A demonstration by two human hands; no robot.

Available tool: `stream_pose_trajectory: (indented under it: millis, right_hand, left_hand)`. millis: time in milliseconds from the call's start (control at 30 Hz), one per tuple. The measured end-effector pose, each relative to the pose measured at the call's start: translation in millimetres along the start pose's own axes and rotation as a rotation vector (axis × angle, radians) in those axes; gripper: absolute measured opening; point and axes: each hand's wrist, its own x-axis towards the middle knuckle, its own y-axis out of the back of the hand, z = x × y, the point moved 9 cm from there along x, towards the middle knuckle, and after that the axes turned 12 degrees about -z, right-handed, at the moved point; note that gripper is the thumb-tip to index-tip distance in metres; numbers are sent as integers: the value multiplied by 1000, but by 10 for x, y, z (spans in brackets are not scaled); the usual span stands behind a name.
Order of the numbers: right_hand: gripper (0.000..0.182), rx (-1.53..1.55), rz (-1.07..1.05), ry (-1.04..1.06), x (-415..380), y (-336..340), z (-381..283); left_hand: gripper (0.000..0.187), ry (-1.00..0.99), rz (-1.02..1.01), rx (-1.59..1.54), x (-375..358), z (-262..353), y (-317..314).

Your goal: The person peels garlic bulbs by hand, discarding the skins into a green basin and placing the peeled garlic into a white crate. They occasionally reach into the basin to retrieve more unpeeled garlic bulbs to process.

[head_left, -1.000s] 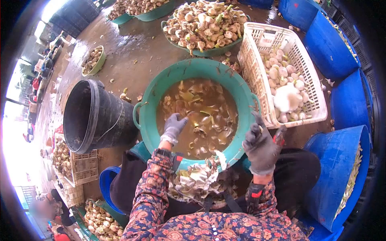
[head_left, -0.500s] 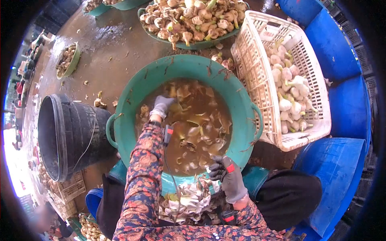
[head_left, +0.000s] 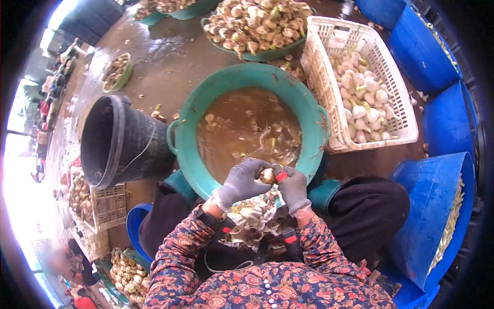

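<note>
My left hand (head_left: 243, 181), in a grey work glove, is closed around a garlic bulb (head_left: 267, 176). My right hand (head_left: 292, 189), gloved as well with a red patch, presses its fingers against the bulb's other side. Both hands are above the near rim of a green tub (head_left: 188, 135). Muddy brown water (head_left: 231, 110) fills the tub, with garlic bulbs and loose skins in it. Below my hands, a heap of pale garlic peelings (head_left: 254, 221) lies between my legs.
A white crate (head_left: 334, 147) of cleaned garlic stands right of the tub, blue containers (head_left: 432, 206) farther right. A black bucket (head_left: 139, 139) leans at the left. Behind is a basin (head_left: 267, 54) heaped with dirty garlic. A person (head_left: 77, 262) is at the lower left.
My left hand has come out of the muddy water towards me and now meets my right hand at a garlic bulb. The view has shifted slightly.
</note>
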Motion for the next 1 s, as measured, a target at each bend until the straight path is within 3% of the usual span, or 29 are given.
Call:
stream_pose_trajectory:
  millis: [33, 67, 167, 200, 233, 433, 500, 567, 633, 667, 700, 767, 800, 833, 900, 1000]
  right_hand:
    - [37, -104, -36, -14, -28, -25, -57]
    - [35, -173, -41, 127, -64, -66, -163]
    - [37, -107, -197, 170, -123, -189, -149]
    - [29, -55, -232, 236, -141, -222, -183]
    - [25, 164, -319, 130, -191, -279, -157]
    - [35, 464, -363, 9, -339, -369, -157]
    - [40, 895, -648, -40, -374, -654, -107]
    - [40, 879, -540, 18, -313, -574, -49]
    - [38, 784, -580, -164, -292, -531, 73]
    - [33, 735, -459, -232, -290, -494, 89]
    - [33, 735, -460, -234, -268, -513, 129]
    - [34, 644, -426, -304, -237, -527, 224]
    - [35, 546, -457, -329, -255, -502, 248]
    - [35, 549, -456, -334, -252, -506, 288]
    - [35, 572, -499, -309, -227, -544, 316]
    - [34, 617, -480, -387, -336, -565, 234]
  left_hand:
    - [47, 27, 4, 17, -64, 10, 9]
    - [46, 28, 38, 69, -118, 36, 13]
    - [46, 12, 20, 9, -225, 19, 8]
    - [48, 57, -13, -143, -252, -53, -13]
    - [48, 75, 47, -132, -319, -10, 64]
    - [56, 114, 257, -548, -435, -163, -11]
    - [58, 232, 147, -327, -451, -59, -56]
    - [61, 201, 194, -210, -455, -78, -14]
    - [65, -96, 458, 122, -560, 234, 266]
    - [51, -173, 473, 41, -556, 232, 275]
    - [51, -170, 473, 40, -559, 149, 254]
    - [30, -159, 159, 6, -433, 55, 18]
    - [17, -177, 201, 14, -452, 45, 18]
    - [17, -174, 196, 13, -455, 57, -8]
    - [19, 65, 195, -98, -439, -148, -40]
    - [19, 129, 212, -221, -482, -178, -34]
